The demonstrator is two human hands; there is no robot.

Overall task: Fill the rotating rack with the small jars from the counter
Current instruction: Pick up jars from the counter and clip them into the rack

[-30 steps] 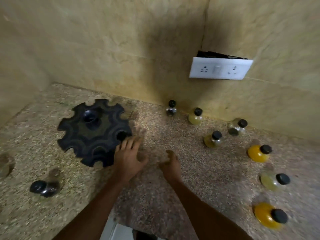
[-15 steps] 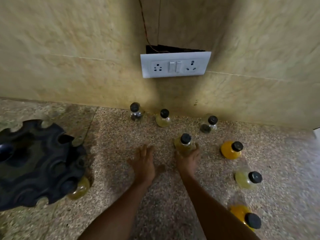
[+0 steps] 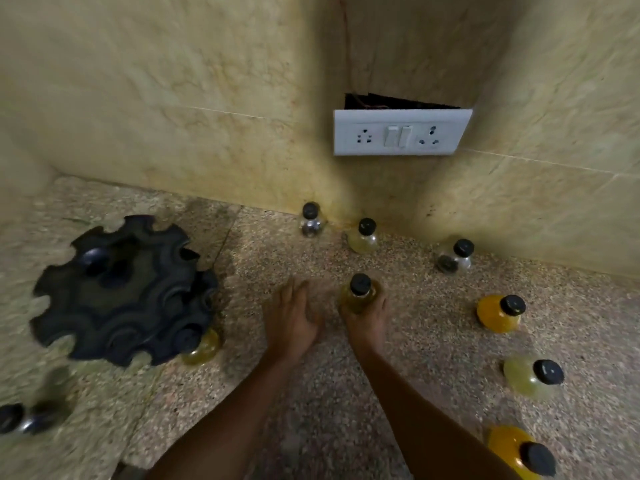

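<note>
Right grip clenched around yellow jar on bench; left grip released, flat beside it, near black rack.

1. The counter was speckled, matt granite-like stone.
2. The rotating rack looked like matt black plastic.
3. The small jars were clear and glossy, with matt black caps.
4. The wall tiles had a smooth, marbled sheen.
5. The switch plate was smooth white plastic.
</note>
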